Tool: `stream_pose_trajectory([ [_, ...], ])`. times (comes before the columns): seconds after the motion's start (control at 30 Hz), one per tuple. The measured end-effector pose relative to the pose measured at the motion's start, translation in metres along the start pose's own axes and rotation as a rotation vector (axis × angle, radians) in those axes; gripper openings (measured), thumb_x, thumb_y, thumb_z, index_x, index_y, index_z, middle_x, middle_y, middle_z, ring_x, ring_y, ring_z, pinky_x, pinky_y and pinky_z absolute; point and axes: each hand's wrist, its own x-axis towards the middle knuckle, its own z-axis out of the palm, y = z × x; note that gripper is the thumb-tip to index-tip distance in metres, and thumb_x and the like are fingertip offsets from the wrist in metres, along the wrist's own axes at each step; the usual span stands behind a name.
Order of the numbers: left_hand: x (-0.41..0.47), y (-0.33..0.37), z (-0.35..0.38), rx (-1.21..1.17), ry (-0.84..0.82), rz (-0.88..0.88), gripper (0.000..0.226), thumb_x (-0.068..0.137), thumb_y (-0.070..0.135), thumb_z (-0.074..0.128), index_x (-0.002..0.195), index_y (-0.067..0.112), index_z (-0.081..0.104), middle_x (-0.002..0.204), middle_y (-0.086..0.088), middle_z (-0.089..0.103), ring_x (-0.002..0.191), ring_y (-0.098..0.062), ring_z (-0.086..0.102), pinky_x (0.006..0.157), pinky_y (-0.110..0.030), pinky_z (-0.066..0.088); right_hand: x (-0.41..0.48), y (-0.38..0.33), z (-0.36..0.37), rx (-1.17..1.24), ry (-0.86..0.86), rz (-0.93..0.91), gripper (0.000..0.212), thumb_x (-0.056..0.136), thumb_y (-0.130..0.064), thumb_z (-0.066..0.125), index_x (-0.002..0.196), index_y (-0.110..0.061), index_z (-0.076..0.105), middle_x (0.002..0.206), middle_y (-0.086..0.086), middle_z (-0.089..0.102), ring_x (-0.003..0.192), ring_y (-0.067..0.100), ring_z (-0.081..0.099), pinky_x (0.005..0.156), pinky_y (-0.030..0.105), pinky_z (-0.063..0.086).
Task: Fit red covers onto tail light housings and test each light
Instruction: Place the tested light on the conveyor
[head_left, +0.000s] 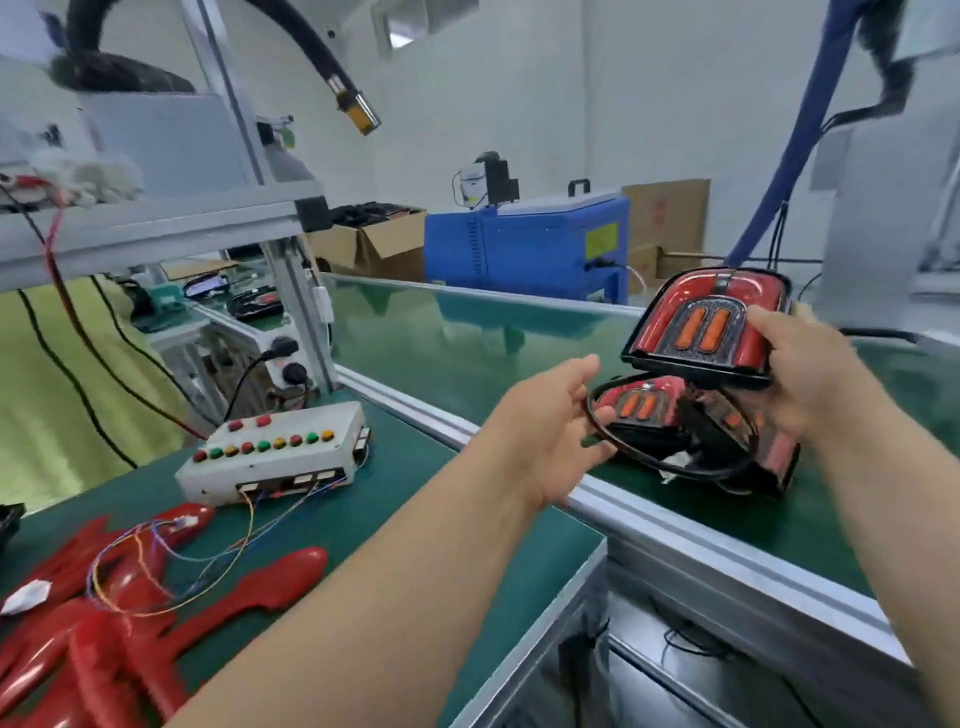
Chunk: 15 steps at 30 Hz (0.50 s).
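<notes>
My right hand (810, 379) grips a tail light (709, 325) with a red cover and two orange strips, lifted above the green conveyor belt (467, 353). Below it, two more covered tail lights (644, 410) lie on the belt, with a black cable (670, 457) looping in front of them. My left hand (558, 431) reaches toward them with relaxed fingers, its fingertips at the cable loop. Several loose red covers (119, 623) lie on the bench at the lower left. A white test box (275, 457) with coloured buttons stands behind them, its thin wires trailing over the covers.
An aluminium rail (675, 519) separates the bench from the conveyor. Metal frame posts (306, 317) and a power socket stand to the left. A blue machine (524, 244) and cardboard boxes (374, 244) sit beyond the belt. A black hose (332, 73) hangs overhead.
</notes>
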Motion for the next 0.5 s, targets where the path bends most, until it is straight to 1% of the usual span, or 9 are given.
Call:
stream_pose_trajectory([
  [0.07, 0.009, -0.006, 0.015, 0.03, -0.02, 0.012, 0.025, 0.102, 0.024, 0.05, 0.078, 0.015, 0.052, 0.061, 0.002, 0.063, 0.066, -0.011, 0.063, 0.072, -0.031, 0.048, 0.004, -0.002, -0.017, -0.019, 0.04, 0.002, 0.027, 0.102, -0.02, 0.047, 0.128, -0.026, 0.051, 0.111, 0.01, 0.071, 0.085, 0.024, 0.075, 0.057, 0.039, 0.06],
  [0.1, 0.014, -0.01, 0.022, 0.051, -0.026, 0.021, 0.023, 0.102, 0.023, 0.05, 0.082, 0.013, 0.055, 0.06, 0.002, 0.065, 0.064, -0.011, 0.065, 0.075, -0.033, 0.05, 0.005, -0.003, -0.023, -0.025, 0.054, 0.011, 0.029, 0.102, -0.02, 0.047, 0.13, -0.025, 0.049, 0.112, 0.011, 0.07, 0.087, 0.026, 0.074, 0.056, 0.04, 0.06],
  [0.2, 0.027, -0.021, 0.034, 0.095, -0.015, 0.047, 0.022, 0.101, 0.023, 0.052, 0.09, 0.01, 0.066, 0.09, -0.008, 0.064, 0.091, -0.021, 0.059, 0.096, -0.041, 0.05, 0.008, -0.001, -0.04, -0.068, 0.079, 0.063, 0.031, 0.103, -0.022, 0.047, 0.134, -0.023, 0.047, 0.113, 0.013, 0.069, 0.093, 0.03, 0.071, 0.058, 0.041, 0.061],
  [0.23, 0.03, -0.023, 0.036, 0.11, -0.012, 0.055, 0.024, 0.101, 0.023, 0.052, 0.09, 0.011, 0.068, 0.094, -0.01, 0.061, 0.095, -0.023, 0.057, 0.099, -0.042, 0.049, 0.009, 0.001, -0.045, -0.068, 0.087, 0.075, 0.033, 0.103, -0.023, 0.047, 0.135, -0.021, 0.046, 0.114, 0.014, 0.069, 0.095, 0.031, 0.07, 0.06, 0.042, 0.061],
  [0.3, 0.035, -0.027, 0.038, 0.137, -0.033, 0.075, 0.026, 0.103, 0.024, 0.049, 0.091, 0.012, 0.069, 0.09, -0.007, 0.063, 0.09, -0.02, 0.059, 0.096, -0.039, 0.05, 0.011, 0.004, -0.055, -0.051, 0.11, 0.106, 0.033, 0.103, -0.025, 0.046, 0.135, -0.018, 0.048, 0.116, 0.015, 0.069, 0.098, 0.032, 0.069, 0.064, 0.044, 0.061],
  [0.37, 0.037, -0.031, 0.041, 0.174, -0.082, 0.102, 0.024, 0.103, 0.023, 0.047, 0.094, 0.013, 0.067, 0.082, 0.001, 0.067, 0.077, -0.011, 0.063, 0.087, -0.032, 0.053, 0.012, 0.005, -0.065, -0.008, 0.132, 0.148, 0.032, 0.103, -0.031, 0.045, 0.131, -0.019, 0.054, 0.112, 0.014, 0.071, 0.095, 0.03, 0.071, 0.066, 0.044, 0.061],
  [0.4, 0.037, -0.033, 0.043, 0.212, -0.096, 0.121, 0.022, 0.102, 0.023, 0.048, 0.094, 0.014, 0.066, 0.078, 0.004, 0.067, 0.073, -0.008, 0.063, 0.087, -0.03, 0.052, 0.011, 0.007, -0.07, 0.008, 0.148, 0.163, 0.03, 0.102, -0.035, 0.045, 0.125, -0.021, 0.059, 0.106, 0.012, 0.074, 0.09, 0.027, 0.072, 0.064, 0.042, 0.06],
  [0.47, 0.037, -0.037, 0.049, 0.332, -0.075, 0.154, 0.017, 0.098, 0.029, 0.052, 0.094, 0.016, 0.062, 0.079, 0.004, 0.062, 0.08, -0.013, 0.059, 0.095, -0.034, 0.047, 0.012, 0.014, -0.082, 0.027, 0.178, 0.179, 0.027, 0.101, -0.041, 0.048, 0.11, -0.025, 0.067, 0.096, 0.007, 0.075, 0.086, 0.024, 0.072, 0.064, 0.04, 0.059],
  [0.5, 0.036, -0.039, 0.053, 0.406, -0.061, 0.168, 0.016, 0.095, 0.032, 0.053, 0.094, 0.018, 0.059, 0.082, 0.0, 0.056, 0.086, -0.018, 0.053, 0.096, -0.037, 0.044, 0.012, 0.019, -0.087, 0.033, 0.199, 0.194, 0.027, 0.101, -0.043, 0.046, 0.107, -0.026, 0.067, 0.097, 0.008, 0.074, 0.09, 0.025, 0.07, 0.068, 0.042, 0.059],
])
